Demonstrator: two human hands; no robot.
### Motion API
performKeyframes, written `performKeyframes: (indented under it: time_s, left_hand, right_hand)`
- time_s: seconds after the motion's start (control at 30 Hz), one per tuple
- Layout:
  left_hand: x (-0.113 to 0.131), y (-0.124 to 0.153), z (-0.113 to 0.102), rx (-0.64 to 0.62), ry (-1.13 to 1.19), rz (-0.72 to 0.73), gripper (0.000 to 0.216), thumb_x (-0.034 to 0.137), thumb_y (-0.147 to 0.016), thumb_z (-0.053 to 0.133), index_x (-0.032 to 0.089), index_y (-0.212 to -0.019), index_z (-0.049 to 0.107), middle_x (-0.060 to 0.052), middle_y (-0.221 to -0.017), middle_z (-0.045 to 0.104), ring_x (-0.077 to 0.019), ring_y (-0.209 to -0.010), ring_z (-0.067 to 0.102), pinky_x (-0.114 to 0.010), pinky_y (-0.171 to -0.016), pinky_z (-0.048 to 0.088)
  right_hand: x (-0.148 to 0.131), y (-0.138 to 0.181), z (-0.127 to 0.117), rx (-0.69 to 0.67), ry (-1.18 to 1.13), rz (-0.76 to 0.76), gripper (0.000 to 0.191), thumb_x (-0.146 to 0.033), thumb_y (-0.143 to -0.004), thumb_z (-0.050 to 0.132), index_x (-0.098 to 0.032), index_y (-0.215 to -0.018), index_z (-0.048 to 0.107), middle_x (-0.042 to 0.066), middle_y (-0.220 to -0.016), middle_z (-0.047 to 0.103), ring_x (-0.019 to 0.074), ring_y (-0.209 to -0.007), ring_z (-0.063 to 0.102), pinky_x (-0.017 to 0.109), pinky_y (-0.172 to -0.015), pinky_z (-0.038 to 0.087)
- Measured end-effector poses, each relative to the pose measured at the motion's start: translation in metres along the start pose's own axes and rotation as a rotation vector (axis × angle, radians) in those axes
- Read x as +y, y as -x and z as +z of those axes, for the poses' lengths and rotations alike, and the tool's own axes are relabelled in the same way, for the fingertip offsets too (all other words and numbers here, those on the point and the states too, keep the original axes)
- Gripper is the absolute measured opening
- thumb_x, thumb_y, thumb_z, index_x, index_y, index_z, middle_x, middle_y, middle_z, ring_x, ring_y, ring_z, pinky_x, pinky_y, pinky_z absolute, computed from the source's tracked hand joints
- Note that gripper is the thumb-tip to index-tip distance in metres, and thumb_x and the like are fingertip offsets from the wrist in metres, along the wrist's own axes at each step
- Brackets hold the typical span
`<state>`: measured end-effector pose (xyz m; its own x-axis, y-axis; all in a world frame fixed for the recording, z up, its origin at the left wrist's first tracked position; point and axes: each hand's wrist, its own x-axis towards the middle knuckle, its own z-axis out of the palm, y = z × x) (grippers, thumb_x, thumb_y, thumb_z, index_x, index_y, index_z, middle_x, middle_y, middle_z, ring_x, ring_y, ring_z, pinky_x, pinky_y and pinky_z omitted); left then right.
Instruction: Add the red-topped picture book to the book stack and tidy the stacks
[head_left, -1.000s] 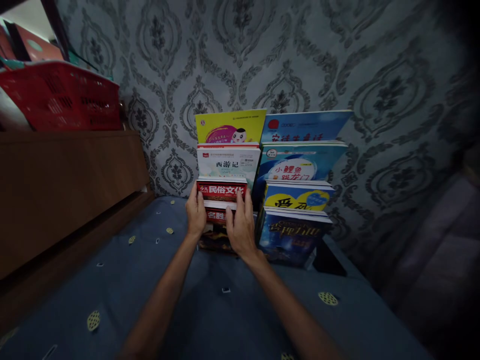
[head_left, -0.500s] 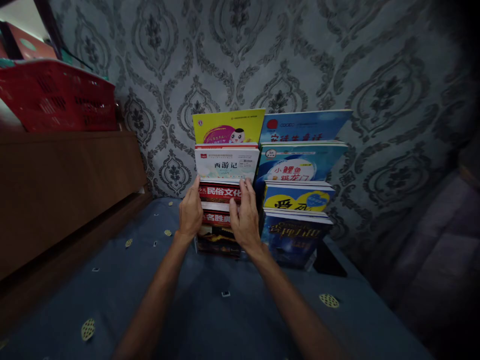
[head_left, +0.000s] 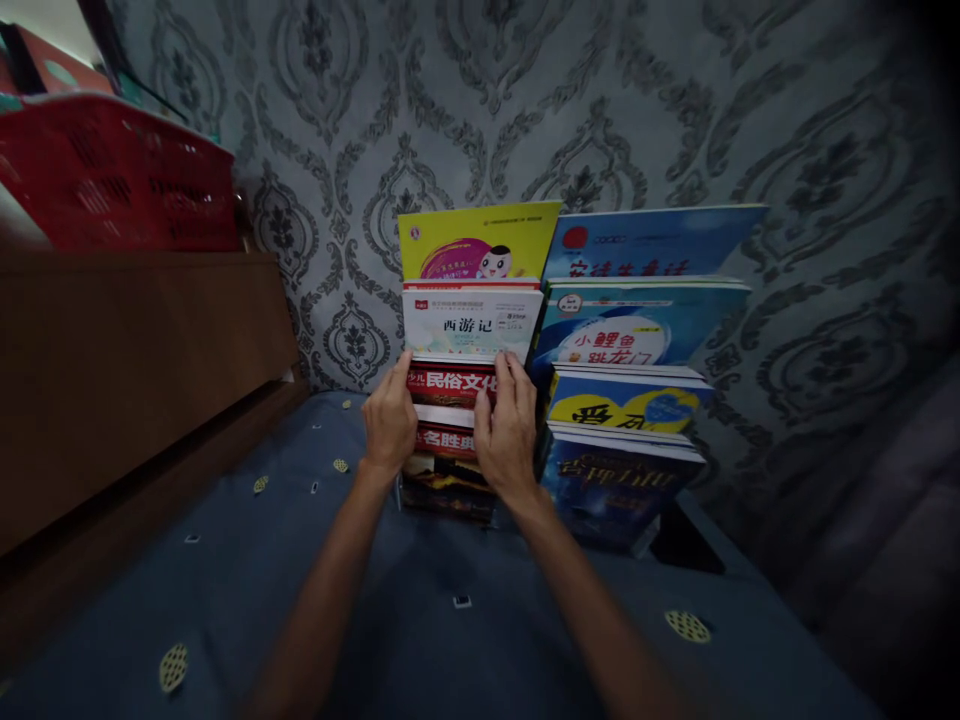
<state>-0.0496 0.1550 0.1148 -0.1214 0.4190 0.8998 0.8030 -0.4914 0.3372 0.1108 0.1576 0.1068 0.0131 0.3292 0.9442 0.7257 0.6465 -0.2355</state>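
Note:
Two tiered rows of books stand against the patterned wall. In the left row a yellow book (head_left: 480,240) is at the back, then a white book (head_left: 471,322), a red-covered book (head_left: 448,382) and a lower red-titled book (head_left: 444,440). My left hand (head_left: 388,420) grips the left edge of the red-covered book, fingers curled over its top. My right hand (head_left: 508,428) holds its right side, fingertips at the white book's bottom edge. The right row holds several blue books (head_left: 630,340).
A red plastic basket (head_left: 120,175) sits on a wooden headboard (head_left: 142,350) at the left. The books stand on a blue bedspread (head_left: 420,620) with small yellow patches. A dark stand edge (head_left: 686,550) shows under the right row.
Both hands slid up from the lower red-titled book to the top of the red-covered book. The view shifted slightly closer and to the left.

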Motion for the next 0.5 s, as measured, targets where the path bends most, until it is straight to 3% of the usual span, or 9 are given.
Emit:
performKeyframes:
  time_s: [0.33, 0.5]
  left_hand:
    - [0.003, 0.001, -0.013, -0.057, 0.116, -0.006, 0.049, 0.018, -0.101, 0.033, 0.021, -0.148, 0.047, -0.009, -0.139, 0.063, -0.0211, -0.130, 0.058, -0.039, -0.112, 0.046]
    - [0.004, -0.010, -0.017, -0.056, 0.207, -0.016, 0.045, 0.029, -0.104, 0.035, 0.020, -0.145, 0.050, -0.009, -0.142, 0.060, -0.0210, -0.132, 0.057, -0.039, -0.113, 0.046]
  right_hand:
    - [-0.004, 0.001, -0.010, -0.005, -0.092, 0.015, 0.056, -0.025, -0.101, 0.040, -0.020, -0.157, 0.031, 0.016, -0.151, 0.046, 0.0289, -0.142, 0.043, 0.057, -0.115, 0.040]
    - [-0.005, -0.002, -0.016, -0.003, -0.069, 0.017, 0.051, -0.026, -0.100, 0.042, -0.017, -0.150, 0.043, 0.017, -0.155, 0.042, 0.0319, -0.144, 0.040, 0.059, -0.116, 0.039]
